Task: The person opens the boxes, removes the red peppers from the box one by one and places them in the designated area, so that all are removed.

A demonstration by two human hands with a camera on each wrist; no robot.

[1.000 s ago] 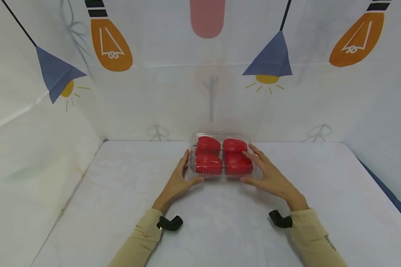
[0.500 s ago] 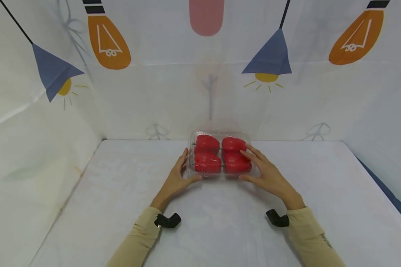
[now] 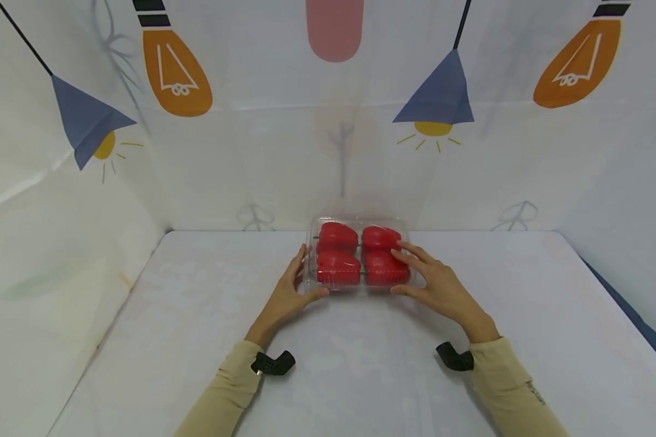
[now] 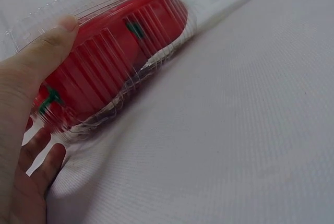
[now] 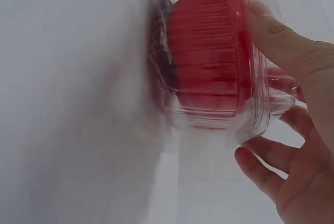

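Observation:
A clear plastic clamshell box (image 3: 362,285) sits at the far edge of the white table, its lid closed. Inside are several glossy red pieces (image 3: 338,267) shaped like bell peppers; green stems show in the left wrist view. My left hand (image 3: 288,297) holds the box's left end, thumb along the front rim and fingers at the side. At the right end my right hand (image 3: 441,290) grips it, with the thumb (image 5: 279,33) on the front rim and fingers reaching over the lid. In the right wrist view, some right fingers (image 5: 261,169) extend past the box's end.
The white table (image 3: 355,370) stretches from the box toward the person. Right behind the box rises a white fabric wall (image 3: 284,164) printed with lamps and bulbs. Another wall (image 3: 60,255) stands along the left. Black wrist mounts (image 3: 273,363) stick out from both sleeves.
The right hand's upper fingers have shifted slightly inward over the lid. The box and the left hand stay nearly in place; the head view moves a little.

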